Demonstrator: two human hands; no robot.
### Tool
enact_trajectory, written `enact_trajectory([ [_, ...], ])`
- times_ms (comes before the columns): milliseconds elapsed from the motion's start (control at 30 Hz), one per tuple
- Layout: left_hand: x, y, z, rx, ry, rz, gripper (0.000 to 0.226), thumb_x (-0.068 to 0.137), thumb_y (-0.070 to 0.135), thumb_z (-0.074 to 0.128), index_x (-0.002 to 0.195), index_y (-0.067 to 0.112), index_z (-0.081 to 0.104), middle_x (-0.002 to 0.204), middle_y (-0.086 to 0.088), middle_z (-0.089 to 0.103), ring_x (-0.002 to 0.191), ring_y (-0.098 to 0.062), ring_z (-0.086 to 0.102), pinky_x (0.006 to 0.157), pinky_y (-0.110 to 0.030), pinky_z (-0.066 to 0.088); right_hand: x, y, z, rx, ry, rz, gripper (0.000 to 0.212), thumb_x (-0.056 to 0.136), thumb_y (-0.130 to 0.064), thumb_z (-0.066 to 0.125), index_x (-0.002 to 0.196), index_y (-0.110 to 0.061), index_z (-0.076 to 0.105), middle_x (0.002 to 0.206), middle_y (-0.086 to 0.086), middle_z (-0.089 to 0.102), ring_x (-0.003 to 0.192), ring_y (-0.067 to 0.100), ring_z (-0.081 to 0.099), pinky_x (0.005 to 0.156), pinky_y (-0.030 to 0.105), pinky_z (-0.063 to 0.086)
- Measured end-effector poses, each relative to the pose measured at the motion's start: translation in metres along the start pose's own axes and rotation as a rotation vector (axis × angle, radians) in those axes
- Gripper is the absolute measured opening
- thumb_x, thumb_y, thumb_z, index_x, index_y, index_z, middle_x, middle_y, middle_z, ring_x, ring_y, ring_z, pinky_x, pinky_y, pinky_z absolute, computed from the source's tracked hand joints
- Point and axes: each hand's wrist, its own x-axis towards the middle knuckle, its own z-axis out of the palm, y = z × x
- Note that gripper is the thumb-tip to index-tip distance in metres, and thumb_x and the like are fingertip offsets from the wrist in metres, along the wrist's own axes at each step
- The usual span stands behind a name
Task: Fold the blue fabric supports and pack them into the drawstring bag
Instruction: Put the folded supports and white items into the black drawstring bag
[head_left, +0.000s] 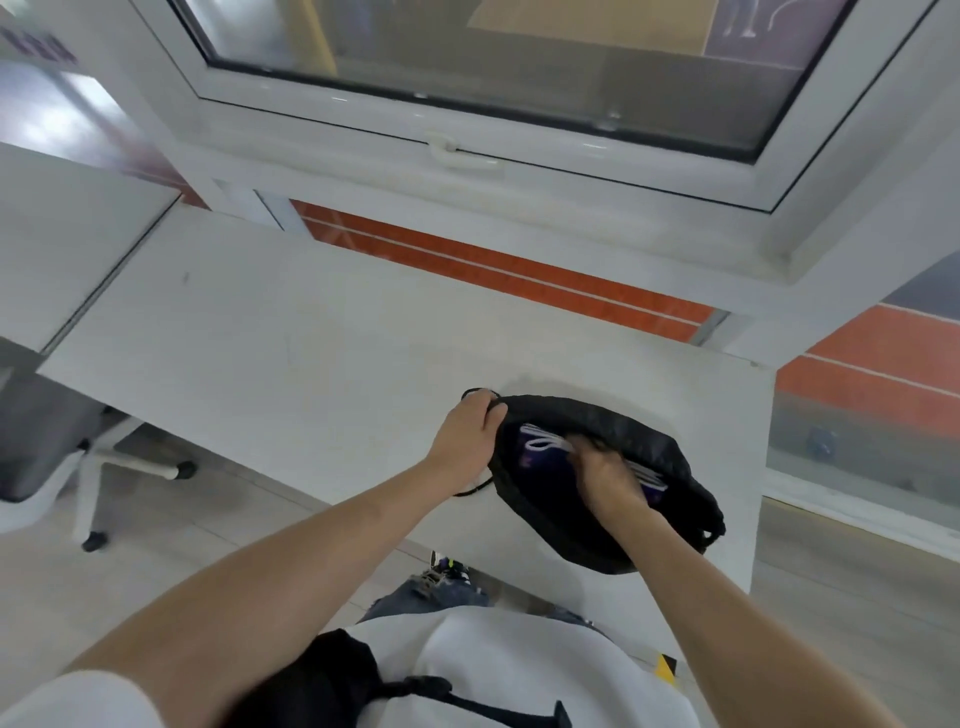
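Observation:
A black drawstring bag (639, 441) lies on the white table (291, 332) near its front right corner, its mouth open towards me. My left hand (470, 434) grips the bag's left rim and holds the mouth open. Inside the mouth sit the blue fabric supports (535, 454), dark blue with white straps. My right hand (608, 480) is inside the mouth, pressed onto the supports; its fingers are blurred and partly hidden. A black cord loop (475, 489) trails out below the left hand.
A white window frame (467, 156) with a handle runs along the table's far edge. An office chair (78, 457) stands on the floor to the left. The table's front edge is close to my body.

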Motion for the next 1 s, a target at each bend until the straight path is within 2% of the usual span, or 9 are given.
enact_trajectory([
  [233,0.003,0.013,0.001,0.116,0.047,0.057,0.026,0.109,0.035,0.037,0.101,0.015,0.053,0.097,0.001,0.060,0.085,-0.018,0.058,0.068,-0.030,0.042,0.003,0.001,0.006,-0.165,0.040,-0.031,0.038,0.102,-0.014,0.044,0.139,-0.020,0.054,0.132,0.012,0.064,0.128,0.035,0.055,0.109,0.043,0.046],
  [367,0.006,0.013,0.004,0.138,0.045,0.026,0.026,0.108,0.036,0.038,0.101,0.016,0.052,0.097,0.001,0.061,0.086,-0.020,0.059,0.068,-0.035,0.047,0.000,-0.005,0.004,-0.155,0.040,-0.003,0.051,0.100,-0.017,0.053,0.151,-0.017,0.046,0.137,0.014,0.058,0.135,0.038,0.047,0.111,0.045,0.043],
  [433,0.008,0.014,0.004,0.133,0.051,0.020,0.025,0.108,0.035,0.038,0.099,0.017,0.052,0.096,0.002,0.061,0.085,-0.019,0.059,0.067,-0.034,0.046,-0.007,-0.006,0.003,-0.160,0.156,-0.076,0.055,0.092,-0.018,0.067,0.145,-0.013,0.054,0.132,0.016,0.060,0.125,0.041,0.054,0.104,0.051,0.047],
  [533,0.011,0.014,0.006,0.117,0.054,0.016,0.023,0.108,0.034,0.039,0.097,0.018,0.051,0.094,0.003,0.061,0.084,-0.017,0.058,0.063,-0.029,0.040,-0.012,-0.006,0.006,-0.155,0.255,-0.323,0.039,0.088,-0.015,0.071,0.127,-0.016,0.067,0.123,0.009,0.064,0.113,0.034,0.058,0.097,0.051,0.051],
  [600,0.012,0.011,0.006,0.119,0.050,0.010,0.023,0.107,0.034,0.039,0.097,0.018,0.051,0.095,0.003,0.061,0.085,-0.017,0.057,0.063,-0.029,0.038,-0.009,-0.010,0.008,-0.127,0.182,-0.494,0.036,0.090,-0.012,0.068,0.125,-0.020,0.070,0.123,0.005,0.067,0.113,0.031,0.059,0.100,0.049,0.050],
  [667,0.013,0.005,0.005,0.128,0.048,0.008,0.023,0.107,0.034,0.039,0.098,0.017,0.052,0.096,0.002,0.061,0.087,-0.019,0.057,0.066,-0.033,0.041,-0.003,-0.014,0.012,-0.186,0.087,-0.560,0.039,0.091,-0.014,0.066,0.127,-0.027,0.072,0.129,0.000,0.068,0.121,0.031,0.059,0.105,0.048,0.047],
  [800,0.016,-0.001,0.002,0.134,0.034,0.007,0.024,0.107,0.034,0.041,0.099,0.015,0.053,0.096,0.001,0.061,0.088,-0.021,0.058,0.072,-0.038,0.048,0.008,-0.014,0.022,-0.295,-0.101,-0.449,0.050,0.097,-0.025,0.058,0.145,-0.039,0.055,0.158,-0.011,0.045,0.146,0.029,0.040,0.118,0.048,0.034],
  [867,0.017,-0.003,0.002,0.148,0.021,0.016,0.025,0.107,0.034,0.041,0.097,0.014,0.053,0.094,0.000,0.061,0.086,-0.022,0.057,0.068,-0.036,0.046,0.010,-0.015,0.023,-0.311,-0.165,-0.431,0.055,0.099,-0.028,0.054,0.152,-0.040,0.045,0.165,-0.012,0.033,0.152,0.026,0.029,0.121,0.048,0.030],
  [1000,0.021,-0.003,0.003,0.133,0.018,0.019,0.025,0.107,0.033,0.042,0.099,0.014,0.055,0.094,0.001,0.062,0.086,-0.021,0.059,0.072,-0.038,0.048,0.007,-0.018,0.017,-0.242,-0.101,-0.451,0.053,0.102,-0.026,0.044,0.154,-0.034,0.043,0.160,-0.008,0.043,0.148,0.023,0.036,0.118,0.043,0.035],
])
